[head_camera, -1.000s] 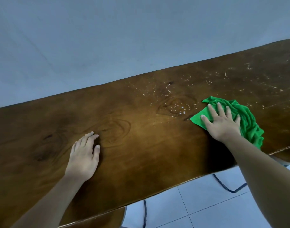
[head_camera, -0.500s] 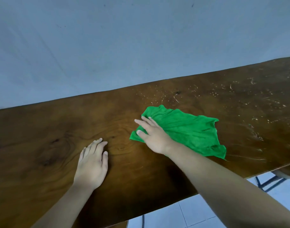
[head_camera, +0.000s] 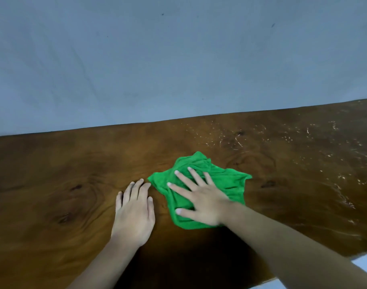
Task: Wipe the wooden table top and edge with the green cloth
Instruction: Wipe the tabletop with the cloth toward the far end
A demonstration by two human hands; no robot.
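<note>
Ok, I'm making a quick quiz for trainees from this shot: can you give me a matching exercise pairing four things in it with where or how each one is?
Column one:
1. left hand
2. right hand
3. green cloth
4. pale specks

Column two:
A. crumpled on the wooden table
B. flat on bare wood
C. scattered over the table's right part
D. spread open, pressing on the cloth

Pairs: 1-B, 2-D, 3-A, 4-C

Left hand lies flat, palm down, fingers together and straight. Right hand lies flat too, fingers spread wide, forearm reaching in from the right.
</note>
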